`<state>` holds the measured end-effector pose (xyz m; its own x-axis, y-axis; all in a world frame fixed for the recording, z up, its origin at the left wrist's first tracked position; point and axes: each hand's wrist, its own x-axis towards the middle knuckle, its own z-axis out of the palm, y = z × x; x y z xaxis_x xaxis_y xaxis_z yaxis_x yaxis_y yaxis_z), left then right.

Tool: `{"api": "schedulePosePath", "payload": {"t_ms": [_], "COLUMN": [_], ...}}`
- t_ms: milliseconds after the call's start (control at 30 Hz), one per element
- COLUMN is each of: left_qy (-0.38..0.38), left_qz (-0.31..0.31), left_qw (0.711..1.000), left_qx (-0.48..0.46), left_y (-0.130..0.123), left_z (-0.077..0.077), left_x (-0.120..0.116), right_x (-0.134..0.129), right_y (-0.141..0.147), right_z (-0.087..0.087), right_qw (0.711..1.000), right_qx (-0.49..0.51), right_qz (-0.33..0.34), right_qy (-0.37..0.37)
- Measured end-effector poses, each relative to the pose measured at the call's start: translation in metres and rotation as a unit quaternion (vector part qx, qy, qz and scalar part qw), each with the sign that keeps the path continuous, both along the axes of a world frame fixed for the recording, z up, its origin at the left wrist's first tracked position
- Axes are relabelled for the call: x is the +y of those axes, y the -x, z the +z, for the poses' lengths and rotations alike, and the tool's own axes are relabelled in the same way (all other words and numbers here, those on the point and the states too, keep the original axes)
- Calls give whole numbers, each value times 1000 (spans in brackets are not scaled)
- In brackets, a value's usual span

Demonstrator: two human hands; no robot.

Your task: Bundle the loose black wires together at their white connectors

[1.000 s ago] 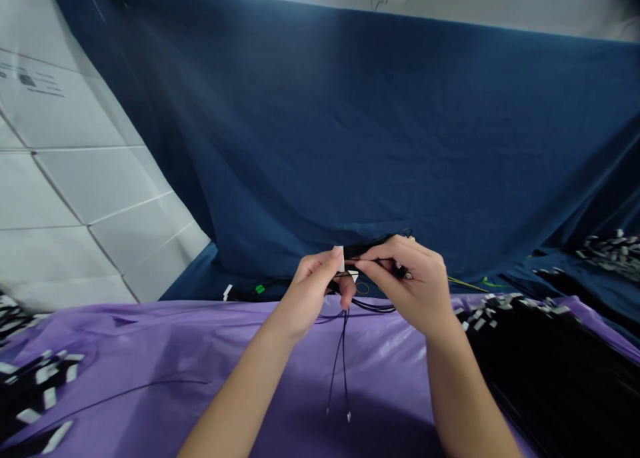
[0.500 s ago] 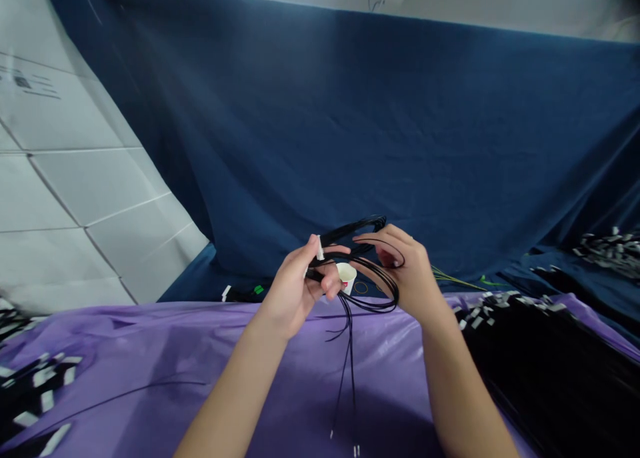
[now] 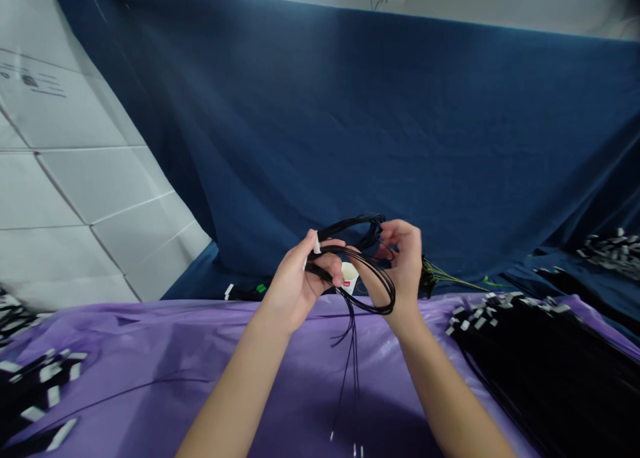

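Note:
A coil of thin black cable (image 3: 346, 227) is held up above the table's near side. My left hand (image 3: 303, 281) is closed around its left part, the thumb pressing beside a white tag (image 3: 317, 242). My right hand (image 3: 404, 261) is at the coil's right side, fingers curled in at the loops with a strand between them; part of those fingers is hidden. A large loop passes in front of the right palm. Loose cable ends (image 3: 354, 351) hang below, with small white tips (image 3: 358, 451) at the bottom.
A purple sheet (image 3: 200, 338) covers the table. Black cables with white tags are piled at right (image 3: 545, 365) and left (image 3: 30, 391). A white paper cup (image 3: 350, 275) stands behind the coil. Yellow-green strands (image 3: 455, 279) lie beyond. A dark blue curtain (image 3: 350, 125) and white boxes (image 3: 100, 185) enclose the space.
My right hand has shifted slightly left and its fingers have drawn up toward the top of the coil. The single strand bowed over its fingers has pulled in closer to the coil.

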<state>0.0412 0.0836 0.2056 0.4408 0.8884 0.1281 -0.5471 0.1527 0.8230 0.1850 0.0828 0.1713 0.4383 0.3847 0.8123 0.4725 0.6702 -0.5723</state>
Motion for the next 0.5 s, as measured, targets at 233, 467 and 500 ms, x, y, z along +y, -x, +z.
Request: {"api": "schedulePosePath", "payload": {"t_ms": [233,467,500], "left_qy": [9,-77,-84], "left_qz": [61,127,133], "left_qw": [998,988,986], "left_qx": [-6,43,48], "left_y": [0,1,2], "left_z": [1,2,3], "left_x": [3,2,2], "right_x": [-15,-19,-19], "right_y": [-1,10,10], "right_z": [6,2,2], "right_qw": [987,995,995], "right_qx": [-83,-46,-36], "right_qz": [-53,66,63], "right_qy": [-126,-62,-66]}}
